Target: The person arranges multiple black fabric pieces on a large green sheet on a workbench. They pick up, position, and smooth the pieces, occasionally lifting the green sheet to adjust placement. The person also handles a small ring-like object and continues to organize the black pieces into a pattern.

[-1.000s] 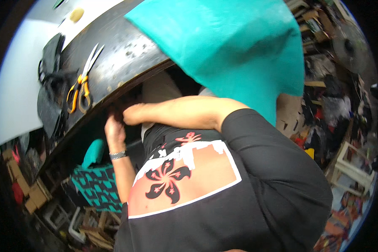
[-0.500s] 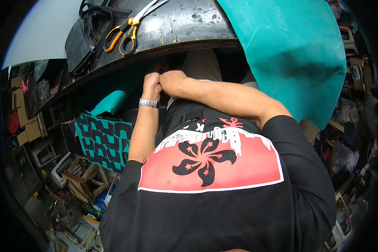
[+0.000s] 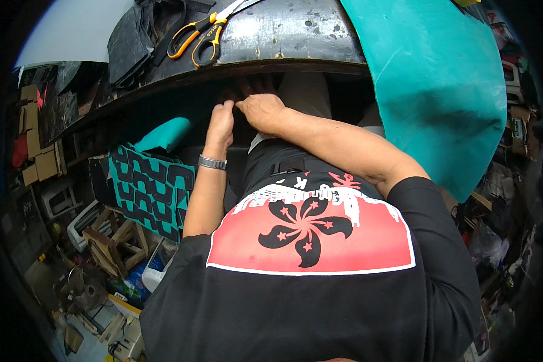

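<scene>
Both my hands are together over my lap, at the shadowed front edge of the black table (image 3: 295, 43). My left hand (image 3: 221, 123), with a metal-banded watch (image 3: 212, 162) at its wrist, points away from me. Its fingers are dark and partly hidden, so its hold does not show. Close beside it, my right hand (image 3: 262, 111) reaches under the table edge with fingers stretched out and apart. Dim teal sheet material (image 3: 184, 108) lies in the shade left of my hands. Above them on the table are orange-and-black scissors (image 3: 208, 41), blades partly open.
A large teal sheet (image 3: 440, 90) hangs over the table's right side. Black sheet scraps (image 3: 133, 51) lie at the table's left. Below them are a teal roll (image 3: 166, 134) and a teal-and-black patterned piece (image 3: 151, 187). A wooden stool (image 3: 111, 241) and cardboard boxes (image 3: 42, 163) stand at left.
My right hand has gone from closed against my left to fingers spread under the table edge. The view has shifted slightly, moving the scissors and sheet rightward in the picture.
</scene>
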`<state>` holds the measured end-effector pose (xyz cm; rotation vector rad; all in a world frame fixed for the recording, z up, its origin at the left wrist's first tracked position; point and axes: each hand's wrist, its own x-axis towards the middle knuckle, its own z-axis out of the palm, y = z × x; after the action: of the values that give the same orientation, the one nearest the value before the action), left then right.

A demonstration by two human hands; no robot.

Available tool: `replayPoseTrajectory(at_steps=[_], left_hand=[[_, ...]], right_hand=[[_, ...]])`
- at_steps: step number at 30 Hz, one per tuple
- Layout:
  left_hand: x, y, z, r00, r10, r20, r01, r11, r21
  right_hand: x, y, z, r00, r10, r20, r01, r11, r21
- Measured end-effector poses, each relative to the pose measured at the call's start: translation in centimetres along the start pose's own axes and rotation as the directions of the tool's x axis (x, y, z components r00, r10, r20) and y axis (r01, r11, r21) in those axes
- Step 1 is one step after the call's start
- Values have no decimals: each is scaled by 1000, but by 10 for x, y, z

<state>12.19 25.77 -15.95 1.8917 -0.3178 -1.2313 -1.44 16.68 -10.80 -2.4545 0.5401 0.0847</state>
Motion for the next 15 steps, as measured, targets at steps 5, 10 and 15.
replayPoseTrajectory(at_steps=[5,10,15], left_hand=[[-21,-5,11,996,76,37,-48,870,-491],[-28,6,23,999,6,34,13,846,-533],[-9,5,4,997,-39,71,69,872,-484]], right_hand=[[-2,-6,6,990,-143,14,144,979,-148],[-9,-16,11,946,-288,-151,227,917,-327],[-14,-16,1,929,-346,-133,301,913,-275]])
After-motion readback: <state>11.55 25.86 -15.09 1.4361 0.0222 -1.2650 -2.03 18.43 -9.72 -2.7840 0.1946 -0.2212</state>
